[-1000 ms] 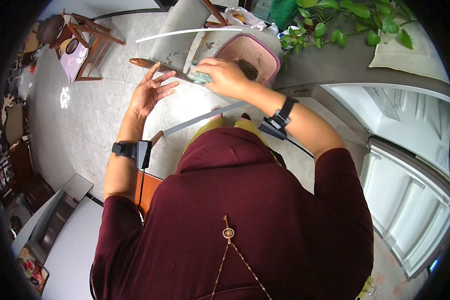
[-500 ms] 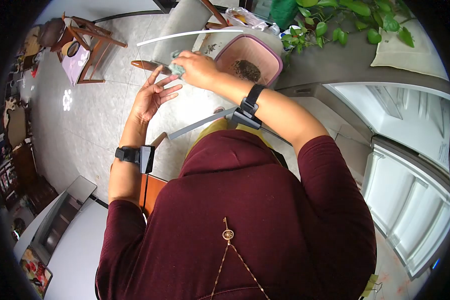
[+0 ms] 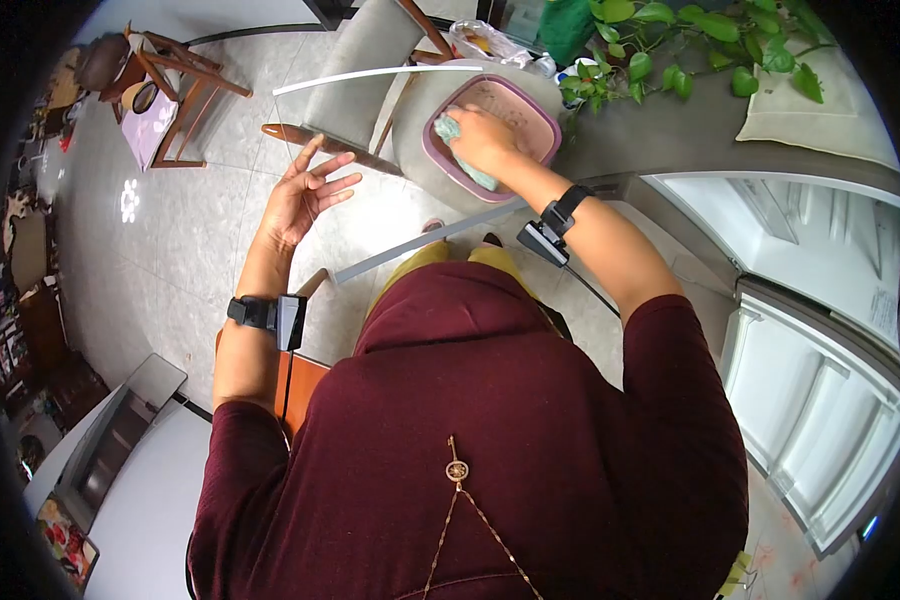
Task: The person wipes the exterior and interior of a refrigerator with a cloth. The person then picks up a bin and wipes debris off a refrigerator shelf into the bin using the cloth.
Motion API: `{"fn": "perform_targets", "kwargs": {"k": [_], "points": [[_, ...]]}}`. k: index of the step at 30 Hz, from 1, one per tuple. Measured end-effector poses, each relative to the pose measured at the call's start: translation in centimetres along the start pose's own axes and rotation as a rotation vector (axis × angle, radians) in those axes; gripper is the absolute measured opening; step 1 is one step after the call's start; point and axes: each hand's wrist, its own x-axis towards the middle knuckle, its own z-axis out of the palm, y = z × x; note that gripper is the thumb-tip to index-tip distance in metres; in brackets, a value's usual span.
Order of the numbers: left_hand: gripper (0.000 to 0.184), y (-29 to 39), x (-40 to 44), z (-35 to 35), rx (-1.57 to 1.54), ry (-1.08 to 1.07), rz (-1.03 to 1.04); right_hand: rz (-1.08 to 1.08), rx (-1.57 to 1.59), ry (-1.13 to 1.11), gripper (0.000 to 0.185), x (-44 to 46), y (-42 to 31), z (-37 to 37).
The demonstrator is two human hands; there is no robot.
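Observation:
A clear panel has a white far edge (image 3: 370,77) and a grey near edge (image 3: 420,243) in front of my knees. My left hand (image 3: 298,200) is at the panel's left side, fingers spread, holding it by the thin edge that crosses the palm. My right hand (image 3: 485,142) is closed on a pale green cloth (image 3: 475,175). Hand and cloth are over the pink basin (image 3: 552,122) with a purple rim; they hide part of its inside. How deep the cloth reaches is hard to tell.
A grey chair (image 3: 362,65) stands beyond the panel, a wooden chair (image 3: 185,68) far left. An open fridge door (image 3: 820,400) is at the right. Plant leaves (image 3: 670,70) hang over a grey surface at the upper right. A plastic bag (image 3: 485,42) lies behind the basin.
My right hand has moved right with the cloth, from near my left hand to the basin. Dark debris seen in the basin before is now out of sight. My left hand has barely moved.

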Motion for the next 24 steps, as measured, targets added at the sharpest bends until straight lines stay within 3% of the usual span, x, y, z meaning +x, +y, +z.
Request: {"fn": "perform_targets", "kwargs": {"k": [1,3,4,6,10,16,20,24], "points": [[0.074,0.1,-0.1,0.3,0.007,0.014,0.004,0.002,0.0,0.002,0.044,0.0,-0.5,0.0],[0.076,0.1,-0.1,0.6,0.018,0.027,0.003,-0.204,0.096,0.142,0.045,0.3,-2.2,0.2],[0.076,0.1,-0.1,0.7,0.026,0.024,0.004,-0.201,0.099,0.144,0.045,0.5,-2.9,0.4],[0.076,0.2,-0.2,0.8,0.037,0.02,0.002,-0.403,0.172,0.181,0.046,1.2,-4.6,0.9],[0.076,0.4,-0.4,1.2,0.05,0.032,-0.007,-0.439,0.174,0.217,0.038,1.7,-6.7,1.4],[0.076,0.7,-0.6,1.5,0.057,0.037,0.004,-0.335,0.144,0.15,0.044,3.8,-3.7,2.6],[0.076,0.9,-0.6,1.6,0.06,0.037,0.016,-0.015,0.067,0.089,0.041,5.1,4.3,3.8],[0.075,1.2,-0.7,1.8,0.057,0.03,0.027,0.101,-0.071,-0.008,0.042,4.0,7.2,1.9]]}}
